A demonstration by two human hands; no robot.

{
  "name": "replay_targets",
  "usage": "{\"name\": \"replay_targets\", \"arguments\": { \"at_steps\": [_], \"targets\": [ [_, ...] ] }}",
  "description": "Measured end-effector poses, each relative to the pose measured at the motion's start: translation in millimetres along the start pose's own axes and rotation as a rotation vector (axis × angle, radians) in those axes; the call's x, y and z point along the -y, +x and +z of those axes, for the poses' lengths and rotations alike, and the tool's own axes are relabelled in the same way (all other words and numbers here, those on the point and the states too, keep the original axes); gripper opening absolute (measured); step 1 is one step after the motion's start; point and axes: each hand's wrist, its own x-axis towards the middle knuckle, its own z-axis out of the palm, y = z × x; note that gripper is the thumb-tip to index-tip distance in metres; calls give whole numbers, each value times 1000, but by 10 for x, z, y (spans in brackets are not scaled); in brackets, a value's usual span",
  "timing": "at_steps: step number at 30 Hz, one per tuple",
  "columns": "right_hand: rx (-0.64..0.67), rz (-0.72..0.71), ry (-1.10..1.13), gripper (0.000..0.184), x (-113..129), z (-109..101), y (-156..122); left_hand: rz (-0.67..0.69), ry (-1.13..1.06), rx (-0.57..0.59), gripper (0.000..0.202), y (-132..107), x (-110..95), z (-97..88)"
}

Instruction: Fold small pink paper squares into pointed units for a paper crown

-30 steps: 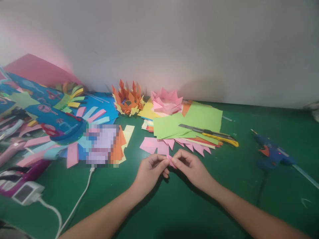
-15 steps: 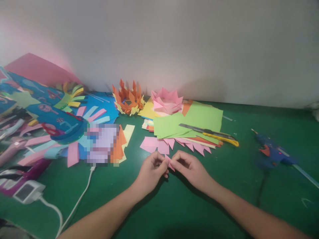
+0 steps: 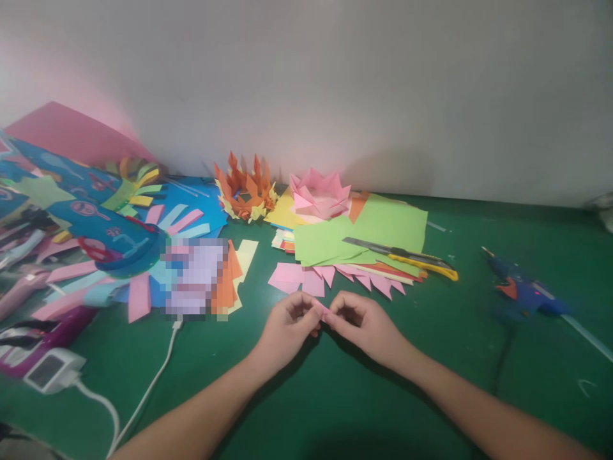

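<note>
My left hand [image 3: 286, 329] and my right hand [image 3: 364, 322] meet over the green table [image 3: 335, 396], fingers pinched on a small folded pink paper piece [image 3: 324, 312] held between them. Just beyond the hands lie loose pink paper squares and pointed folded pink pieces [image 3: 306, 280]. Behind those sits a light green sheet [image 3: 373, 231] with a yellow utility knife [image 3: 412, 259] resting on it. A pink paper lotus [image 3: 320, 195] and an orange paper lotus [image 3: 245, 188] stand by the wall.
A blue glue gun [image 3: 524, 294] lies at the right with its cord trailing forward. Blue, pink and multicoloured paper crafts [image 3: 119, 243] crowd the left. A white charger [image 3: 50, 370] and its cable [image 3: 148, 390] lie at the front left.
Both hands have stayed in place, working the small pink piece; their fingertips have drawn closer together and less of the pink paper shows now.
</note>
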Motion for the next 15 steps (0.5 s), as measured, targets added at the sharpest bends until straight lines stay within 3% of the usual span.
{"name": "replay_targets", "arguments": {
  "at_steps": [9, 15],
  "targets": [
    [-30, 3, 84, 27, 46, -10, 6, -50, -53, -3, 32, -14, 37, -1],
    [48, 0, 140, 29, 48, -35, 1, -17, -17, 3, 28, -4, 64, 11]
  ]
}}
